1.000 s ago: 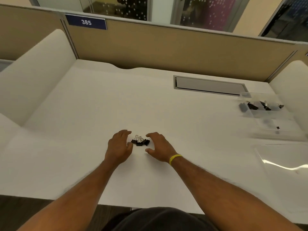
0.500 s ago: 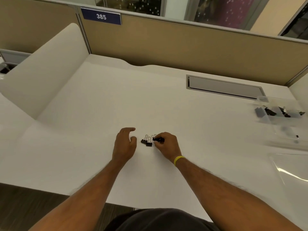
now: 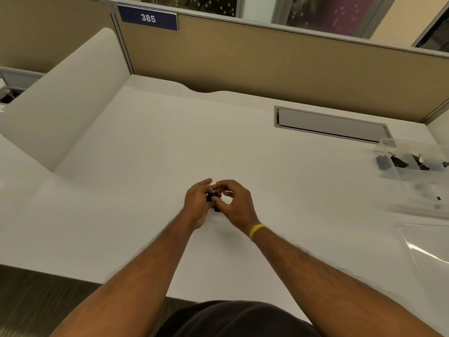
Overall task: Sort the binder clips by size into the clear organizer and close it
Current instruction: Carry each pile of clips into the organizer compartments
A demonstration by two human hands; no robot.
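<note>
Small black binder clips sit between my two hands at the middle of the white desk. My left hand curls its fingers around the clips from the left. My right hand, with a yellow band at the wrist, pinches at them from the right. One more clip shows just below, partly hidden by my hands. The clear organizer stands open at the far right with several black clips in its compartments.
The organizer's clear lid lies flat at the desk's right edge, nearer to me. A grey cable flap is set into the desk at the back. White side dividers and a tan partition wall border the desk.
My hands have closed together over the clips. The left hand went from lying flat beside them to gripping them. The camera has turned left, so the organizer sits nearer the frame's right edge.
</note>
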